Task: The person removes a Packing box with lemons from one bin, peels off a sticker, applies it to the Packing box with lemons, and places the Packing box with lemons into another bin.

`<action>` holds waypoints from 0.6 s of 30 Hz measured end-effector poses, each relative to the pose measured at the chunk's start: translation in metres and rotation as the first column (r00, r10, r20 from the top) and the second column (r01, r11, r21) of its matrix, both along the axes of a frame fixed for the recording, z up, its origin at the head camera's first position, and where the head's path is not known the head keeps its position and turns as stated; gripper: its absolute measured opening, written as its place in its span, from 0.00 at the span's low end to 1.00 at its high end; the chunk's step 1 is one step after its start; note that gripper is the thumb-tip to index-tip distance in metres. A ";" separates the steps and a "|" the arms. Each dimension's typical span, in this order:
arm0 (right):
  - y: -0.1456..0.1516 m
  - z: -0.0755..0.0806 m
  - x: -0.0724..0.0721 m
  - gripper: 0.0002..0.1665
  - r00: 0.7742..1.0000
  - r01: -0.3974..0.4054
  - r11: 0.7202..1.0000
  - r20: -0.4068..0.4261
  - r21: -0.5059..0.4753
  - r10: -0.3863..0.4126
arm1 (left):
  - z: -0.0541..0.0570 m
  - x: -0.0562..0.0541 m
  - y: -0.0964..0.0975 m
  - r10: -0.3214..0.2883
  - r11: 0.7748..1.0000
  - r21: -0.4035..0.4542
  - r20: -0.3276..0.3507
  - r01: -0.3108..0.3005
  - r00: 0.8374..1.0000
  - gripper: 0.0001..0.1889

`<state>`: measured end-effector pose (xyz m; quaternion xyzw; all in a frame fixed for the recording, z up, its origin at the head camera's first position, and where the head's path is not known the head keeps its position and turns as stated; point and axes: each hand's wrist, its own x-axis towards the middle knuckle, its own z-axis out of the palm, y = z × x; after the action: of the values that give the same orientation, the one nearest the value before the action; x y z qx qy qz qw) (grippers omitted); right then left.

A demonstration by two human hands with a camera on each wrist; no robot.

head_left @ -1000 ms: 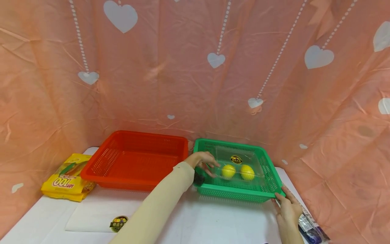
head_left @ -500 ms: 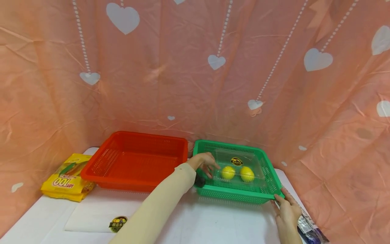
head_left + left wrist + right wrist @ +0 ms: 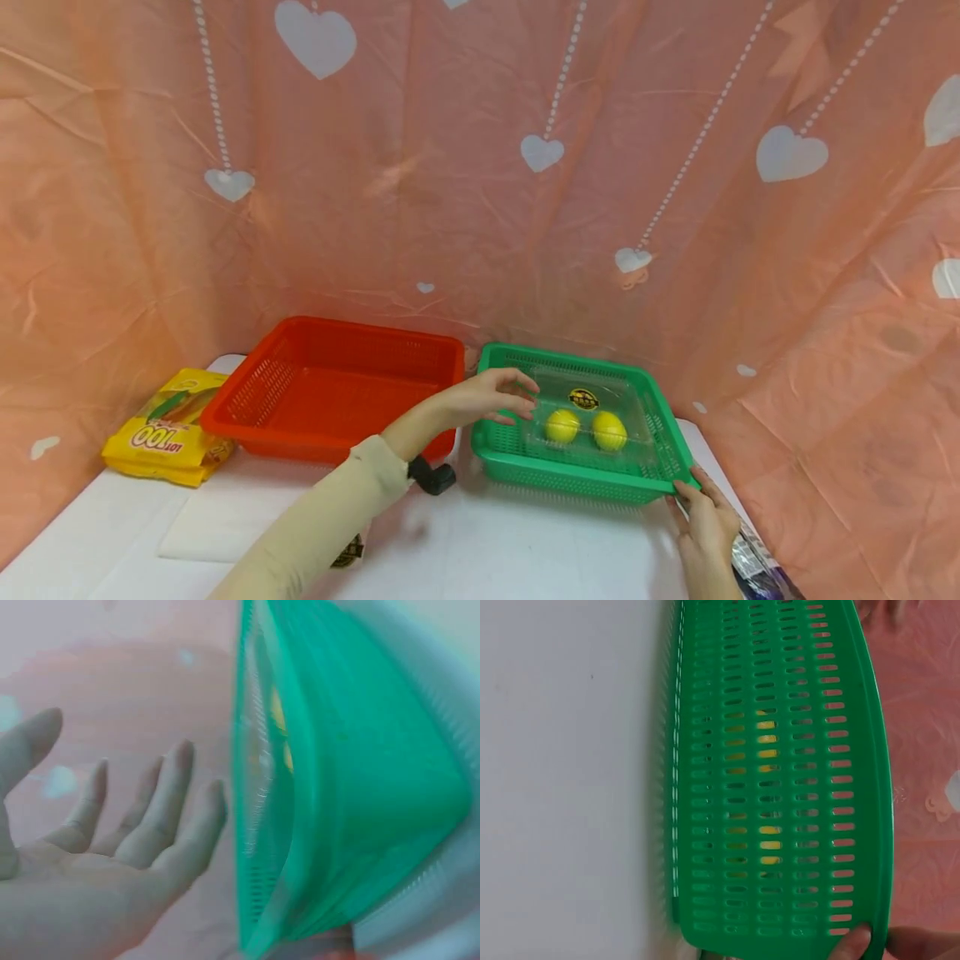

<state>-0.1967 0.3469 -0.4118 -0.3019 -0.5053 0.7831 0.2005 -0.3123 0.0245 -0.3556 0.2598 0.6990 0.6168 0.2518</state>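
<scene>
A green perforated plastic basket (image 3: 577, 487) stands on the right part of the white table. In it lies a clear plastic fruit box (image 3: 626, 392) with a dark and gold label, holding two yellow, lemon-like fruits (image 3: 609, 431). My left hand (image 3: 491, 396) hangs over the basket's left rim, palm hollow and fingers relaxed and spread; the left wrist view shows nothing in the hand (image 3: 127, 847). At the basket's near right corner my right hand (image 3: 707, 521) grips the rim, thumb (image 3: 853, 943) on the outer wall and fingers on the other side.
A red plastic basket (image 3: 330, 450) stands left of the green one. Beside it lies a yellow packet (image 3: 153, 433). A folded white sheet (image 3: 202, 529) lies in front, and a shiny package (image 3: 753, 562) lies by my right hand. A pink curtain (image 3: 450, 208) hangs behind.
My left hand has risen out of the green basket and drawn back left, its forearm now lower and further left. The right hand keeps its grip; the fruit box stays put.
</scene>
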 end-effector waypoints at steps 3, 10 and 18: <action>0.002 0.003 0.001 0.24 1.000 -0.010 1.000 -0.013 -0.014 0.010 | 0.003 0.026 -0.031 -0.023 0.997 0.076 -0.110 0.032 0.994 0.18; 0.006 0.007 0.005 0.23 0.999 -0.005 0.999 -0.041 -0.035 0.004 | -0.013 0.087 -0.106 0.028 0.991 0.136 -0.171 -0.004 0.985 0.16; 0.006 0.007 0.007 0.18 1.000 0.012 0.994 -0.022 0.105 -0.009 | -0.030 0.137 -0.138 0.256 0.877 -0.193 -0.586 -0.439 0.769 0.23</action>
<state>-0.1893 0.3528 -0.4050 -0.2850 -0.5422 0.7575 0.2257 -0.1756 -0.1131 -0.3856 0.2437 0.8675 0.4320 -0.0386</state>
